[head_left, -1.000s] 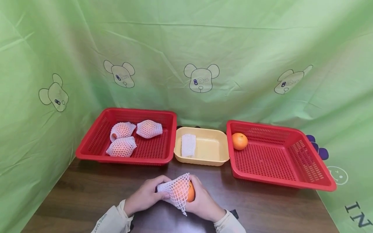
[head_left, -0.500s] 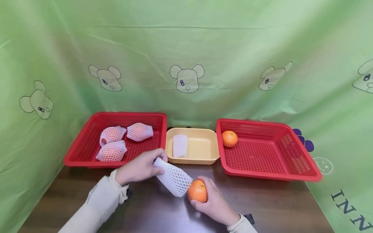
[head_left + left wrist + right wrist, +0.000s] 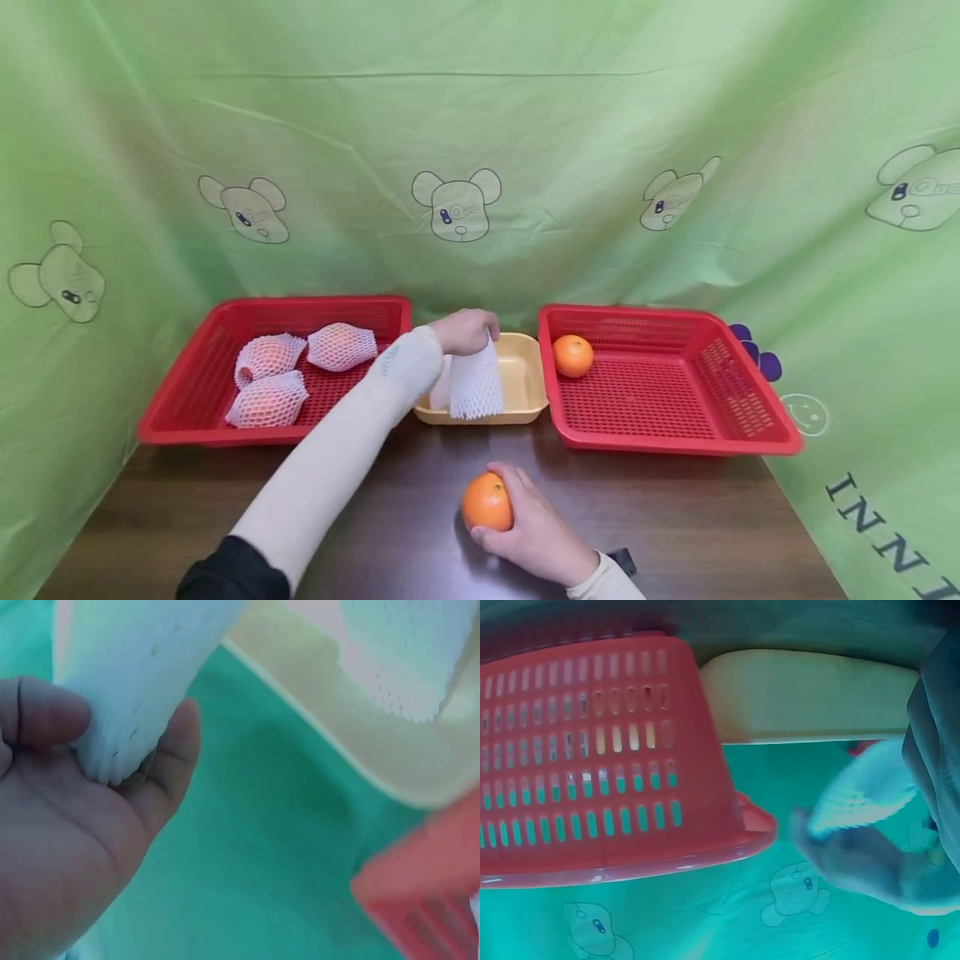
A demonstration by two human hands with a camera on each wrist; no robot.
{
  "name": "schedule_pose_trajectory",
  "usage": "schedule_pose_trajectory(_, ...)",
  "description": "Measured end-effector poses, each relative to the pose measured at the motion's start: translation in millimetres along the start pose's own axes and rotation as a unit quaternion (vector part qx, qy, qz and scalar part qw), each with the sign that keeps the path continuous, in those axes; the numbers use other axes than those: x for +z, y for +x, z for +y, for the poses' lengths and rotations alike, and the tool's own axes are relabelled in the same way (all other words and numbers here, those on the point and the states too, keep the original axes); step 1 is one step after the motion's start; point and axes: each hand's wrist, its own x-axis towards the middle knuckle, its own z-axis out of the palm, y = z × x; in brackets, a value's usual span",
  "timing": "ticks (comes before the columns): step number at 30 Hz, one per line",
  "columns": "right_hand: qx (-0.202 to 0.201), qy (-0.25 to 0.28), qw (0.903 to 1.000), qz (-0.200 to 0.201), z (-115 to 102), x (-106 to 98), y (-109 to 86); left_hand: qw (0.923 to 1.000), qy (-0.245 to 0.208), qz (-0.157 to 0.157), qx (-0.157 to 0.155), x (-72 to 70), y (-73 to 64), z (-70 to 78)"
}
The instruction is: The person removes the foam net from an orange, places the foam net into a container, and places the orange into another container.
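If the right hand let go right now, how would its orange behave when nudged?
The orange would probably roll, being round and unwrapped. The table looks smooth and shiny, so it may not slow it much. It's likely firm: no dent shows where the right hand grips it.

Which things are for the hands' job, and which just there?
Job things, I think:
white foam net sleeve, pinched in the left hand
round orange fruit, in the right hand
yellow plastic tray holding another white foam sleeve
left red plastic basket of net-wrapped fruits
right red plastic basket with one bare fruit

Just there, probably:
green cloth curtain
small black thing near right hand
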Motion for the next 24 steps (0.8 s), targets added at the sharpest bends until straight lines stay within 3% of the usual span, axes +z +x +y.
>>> schedule_pose_trajectory(4,-0.002,0.007,0.9998,-0.018,-7,4,0.3,0.9978,0.047,-0.017,-0.043,22.9,31.2,-7.0)
schedule_pose_trajectory(8,-0.004,0.005,0.9997,-0.023,-11,3,0.1,0.9939,0.077,-0.04,-0.068,45.4,46.7,-20.9)
schedule_pose_trajectory(10,-0.004,0.001,0.9997,-0.022,-11,1,-0.2,0.9929,0.072,-0.039,-0.087,51.6,45.4,-23.3)
schedule_pose_trajectory(17,-0.003,0.0,0.9997,-0.023,-11,-4,-0.8,0.9882,0.14,0.005,-0.062,60.5,50.2,-28.6)
schedule_pose_trajectory(20,-0.002,0.0,0.9997,-0.025,-12,-5,-2.1,0.9886,0.129,-0.008,-0.077,62.7,52.6,-31.4)
schedule_pose_trajectory(24,0.004,0.001,0.9996,-0.029,-12,-6,-4.5,0.9875,0.139,-0.026,-0.069,71.4,56.8,-36.9)
